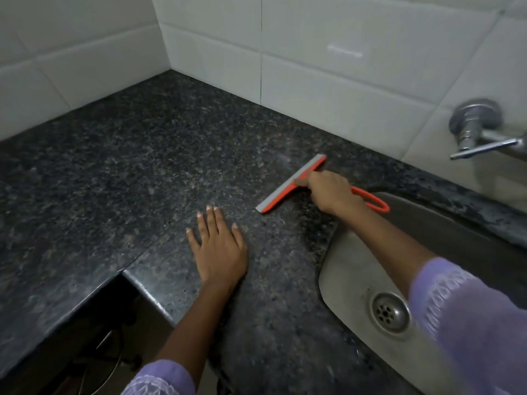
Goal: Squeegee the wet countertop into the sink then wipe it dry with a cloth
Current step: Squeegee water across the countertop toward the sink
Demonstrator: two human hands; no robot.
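Observation:
An orange squeegee point(288, 186) with a grey rubber blade lies with its blade on the dark speckled granite countertop point(128, 172), just left of the steel sink point(350, 258). My right hand point(330, 191) grips its handle, and the orange loop end sticks out over the sink rim. Flat on the counter near the front edge rests my left hand point(218, 249), fingers spread, holding nothing. No cloth is in view.
White tiled walls point(342, 52) meet in a corner behind the counter. A chrome wall tap point(479, 129) juts out above the sink at the right. The sink drain point(389, 312) sits near my right sleeve. The counter steps back at lower left over a dark gap.

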